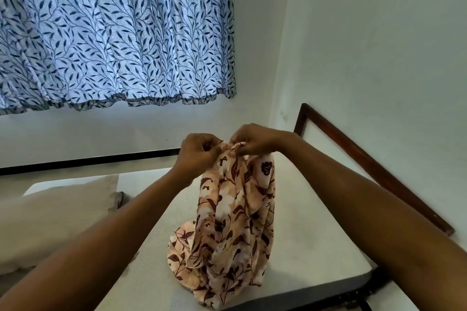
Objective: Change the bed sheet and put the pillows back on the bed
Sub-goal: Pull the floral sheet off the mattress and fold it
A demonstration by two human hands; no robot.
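Both hands work at one gathered edge of the floral sheet (235,230): the left hand (199,153) and the right hand (255,140) are each closed in a pinch on the bunched fabric at its top, while the rest hangs down and pools on the bare white mattress (316,230). To do this step well, find a corner or hem, walk the hands apart along that edge, and keep the cloth lifted so it opens without twisting. A pillow (58,219) lies on the left part of the mattress where the sheet must spread, and the wooden headboard (374,166) and wall bound the right side closely.
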